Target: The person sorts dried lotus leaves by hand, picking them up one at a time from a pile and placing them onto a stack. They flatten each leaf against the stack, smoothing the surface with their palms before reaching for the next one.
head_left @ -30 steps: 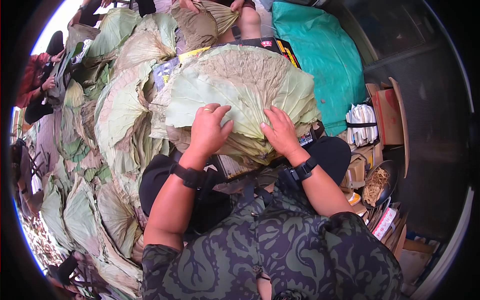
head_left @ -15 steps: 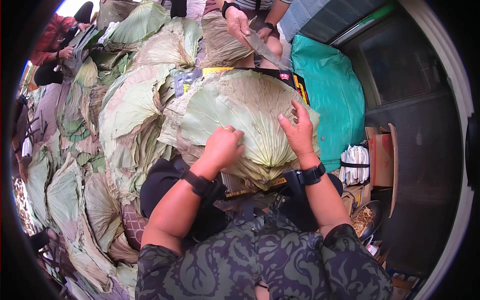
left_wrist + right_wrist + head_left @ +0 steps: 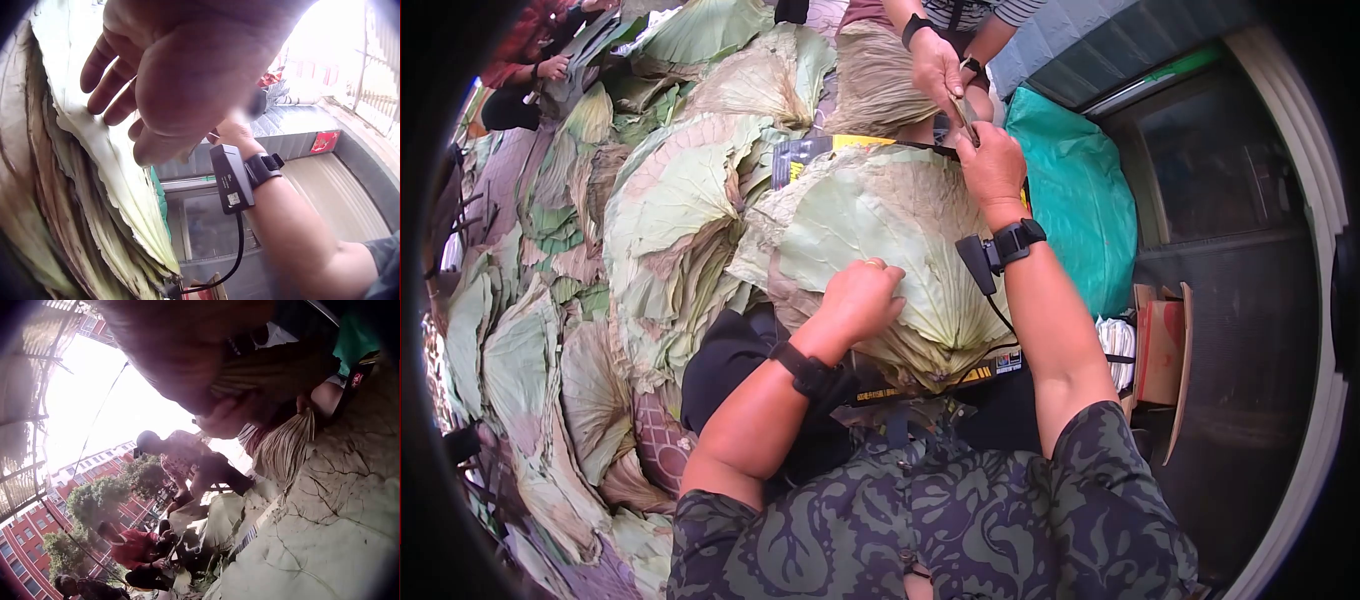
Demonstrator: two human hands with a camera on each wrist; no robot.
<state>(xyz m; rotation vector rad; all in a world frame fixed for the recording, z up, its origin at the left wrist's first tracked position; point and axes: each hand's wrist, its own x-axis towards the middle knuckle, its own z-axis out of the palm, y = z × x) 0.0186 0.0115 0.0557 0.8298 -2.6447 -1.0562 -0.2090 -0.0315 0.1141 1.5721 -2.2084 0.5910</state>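
She's mid hand-over. Her left hand [image 3: 862,298] lies on the stack of dried lotus leaves [image 3: 880,240] in her lap, fingers curled loosely on the top leaf and gripping nothing. Her right hand [image 3: 990,160] reaches past the stack's far edge and pinches a thin folded strip [image 3: 963,115] held out by another person's hand [image 3: 935,68]. Next, I'd guess, she needs a firm pull toward her.

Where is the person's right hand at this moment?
In the head view, the right hand reaches to the far edge of the leaf stack, top centre, meeting another person's hand and a folded leaf piece.
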